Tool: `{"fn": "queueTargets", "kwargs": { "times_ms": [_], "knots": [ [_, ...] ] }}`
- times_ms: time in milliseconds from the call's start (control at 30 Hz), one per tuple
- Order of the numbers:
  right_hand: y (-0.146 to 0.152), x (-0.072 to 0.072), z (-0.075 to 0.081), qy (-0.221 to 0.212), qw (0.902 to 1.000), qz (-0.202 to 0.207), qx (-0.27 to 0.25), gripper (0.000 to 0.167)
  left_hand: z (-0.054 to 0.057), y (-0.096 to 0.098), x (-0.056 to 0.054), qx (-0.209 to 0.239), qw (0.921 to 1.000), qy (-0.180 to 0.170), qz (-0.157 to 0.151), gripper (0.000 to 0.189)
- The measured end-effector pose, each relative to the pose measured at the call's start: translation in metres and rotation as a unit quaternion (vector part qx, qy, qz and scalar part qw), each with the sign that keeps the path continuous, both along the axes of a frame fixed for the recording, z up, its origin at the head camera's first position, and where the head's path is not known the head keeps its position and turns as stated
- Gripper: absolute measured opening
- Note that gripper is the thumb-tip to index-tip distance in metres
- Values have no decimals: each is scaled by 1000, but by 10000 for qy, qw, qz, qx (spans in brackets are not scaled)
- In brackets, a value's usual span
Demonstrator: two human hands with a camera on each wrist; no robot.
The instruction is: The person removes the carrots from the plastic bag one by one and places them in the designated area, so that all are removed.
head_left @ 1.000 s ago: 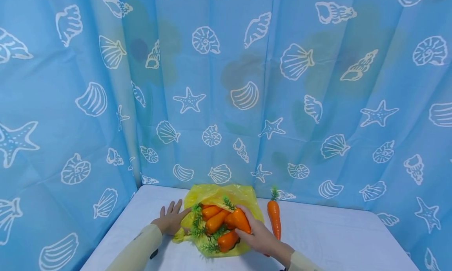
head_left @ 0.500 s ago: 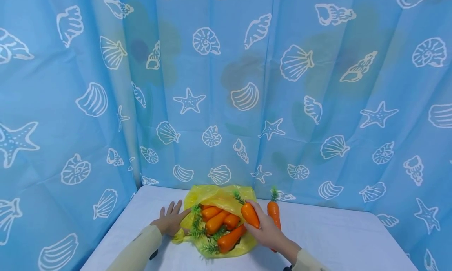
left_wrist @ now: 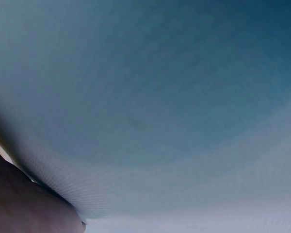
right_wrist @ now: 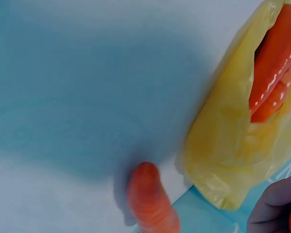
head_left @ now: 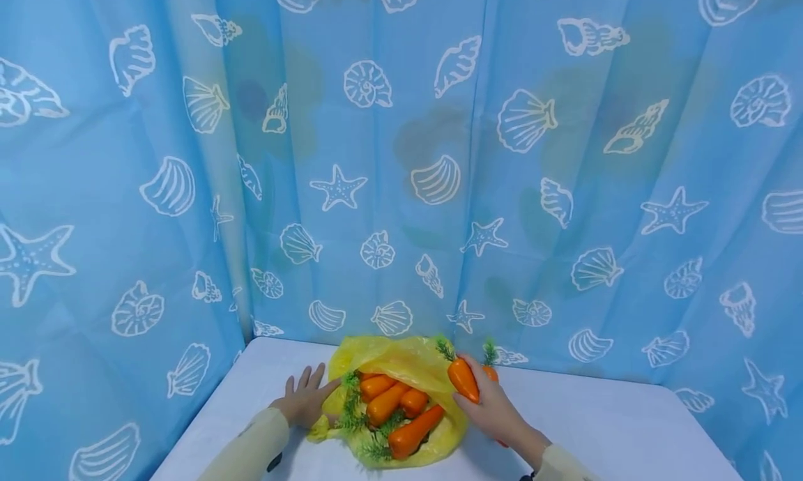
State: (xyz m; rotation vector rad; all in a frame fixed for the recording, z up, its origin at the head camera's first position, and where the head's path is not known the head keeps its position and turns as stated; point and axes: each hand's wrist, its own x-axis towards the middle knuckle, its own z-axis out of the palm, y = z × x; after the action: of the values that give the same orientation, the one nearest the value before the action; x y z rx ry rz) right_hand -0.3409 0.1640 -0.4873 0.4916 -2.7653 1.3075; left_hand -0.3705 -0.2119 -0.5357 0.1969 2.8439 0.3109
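In the head view, a yellow plastic bag [head_left: 410, 348] lies on its side with its mouth toward me. Several orange toy carrots [head_left: 414, 432] with green tops fill the mouth. My left hand [head_left: 302, 403] rests at the bag's left edge, fingers spread, thumb side touching the plastic. Between thumb and fingers, my right hand [head_left: 494, 406] grips a carrot [head_left: 463, 379] just off the bag's right side, its leafy top pointing back. Behind that hand lies a loose carrot [right_wrist: 150, 199], mostly hidden in the head view. The left wrist view shows mainly shaded cloth and a blurred bit of hand.
A white-covered table [head_left: 596, 425] carries everything. Blue curtains [head_left: 401, 153] with white shell and starfish prints rise right behind it and along the left side. The bag's back nearly meets the curtain.
My right hand has lifted the carrot out of the bag's mouth and moved right with it, toward the loose carrot. The left hand stays by the bag. The head view has tipped slightly upward.
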Motion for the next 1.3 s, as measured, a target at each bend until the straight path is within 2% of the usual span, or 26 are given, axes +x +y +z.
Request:
{"fn": "queueTargets", "kwargs": {
  "times_ms": [167, 467, 667, 900, 1133, 1300],
  "knots": [
    [5, -2, -4, -125, 9994, -311, -6, 70, -1, -1, 2, -60, 10000, -17, 8, 77],
    [19, 1, -14, -482, 9984, -257, 137, 71, -5, 0, 6, 76, 10000, -10, 16, 76],
    [25, -6, -13, -685, 9953, -640, 249, 73, -14, -2, -2, 68, 9999, 64, 94, 78],
    [38, -9, -11, -579, 9922, -947, 561, 75, 5, 0, 4, 31, 10000, -20, 63, 77],
    [54, -15, -5, -416, 9905, -1169, 599, 76, 4, 2, 2, -32, 10000, 24, 82, 76],
    [61, -20, -7, -514, 9886, -1266, 641, 76, 6, 1, 4, -62, 10000, 23, 34, 75]
  ]
}}
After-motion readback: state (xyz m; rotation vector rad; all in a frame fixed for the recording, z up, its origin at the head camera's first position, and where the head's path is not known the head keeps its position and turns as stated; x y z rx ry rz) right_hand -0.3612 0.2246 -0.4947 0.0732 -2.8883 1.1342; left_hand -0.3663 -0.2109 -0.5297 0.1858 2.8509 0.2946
